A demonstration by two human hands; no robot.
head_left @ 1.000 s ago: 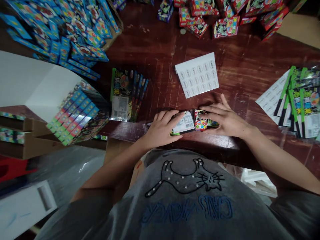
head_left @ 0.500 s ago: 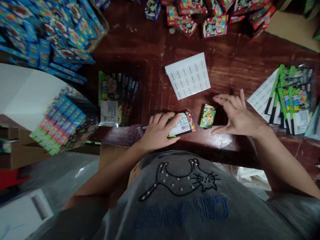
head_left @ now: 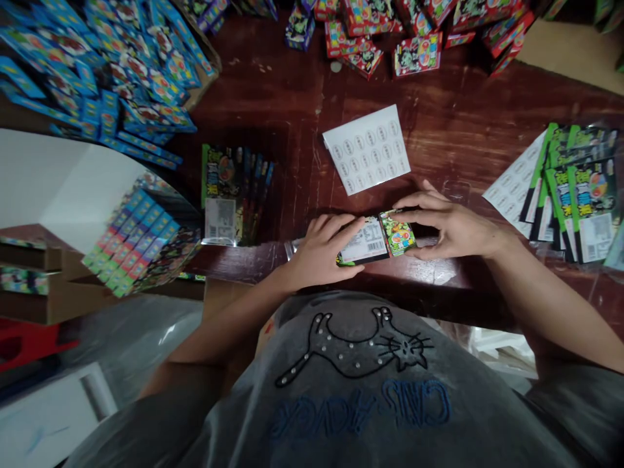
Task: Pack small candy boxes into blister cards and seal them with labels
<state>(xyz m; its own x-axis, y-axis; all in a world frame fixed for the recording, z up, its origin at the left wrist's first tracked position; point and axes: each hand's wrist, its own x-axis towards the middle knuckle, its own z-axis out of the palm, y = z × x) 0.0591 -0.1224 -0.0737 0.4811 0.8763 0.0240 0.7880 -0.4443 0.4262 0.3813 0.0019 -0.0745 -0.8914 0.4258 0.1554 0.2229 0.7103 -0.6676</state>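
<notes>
My left hand (head_left: pixel 325 253) lies over a flat black packet (head_left: pixel 365 242) with a white barcode label, its fingers closed on the packet's edges. At the packet's right end is a small green picture box (head_left: pixel 398 234), touching or partly inside it; I cannot tell which. My right hand (head_left: pixel 436 224) grips the box from the right, thumb on the near edge and fingers on the far edge. Just beyond both hands is a white sheet of oval stickers (head_left: pixel 368 149).
Black-and-green packets (head_left: pixel 580 201) lie on sticker sheets at the right. More packets (head_left: pixel 221 195) lie left of my hands, near a carton of stacked coloured boxes (head_left: pixel 134 237). Blue boxes (head_left: pixel 146 71) are heaped at the far left, red boxes (head_left: pixel 416 53) along the back.
My right hand has moved left and closed on the green box, which now meets the packet's right end. My left hand and the packet have shifted slightly right.
</notes>
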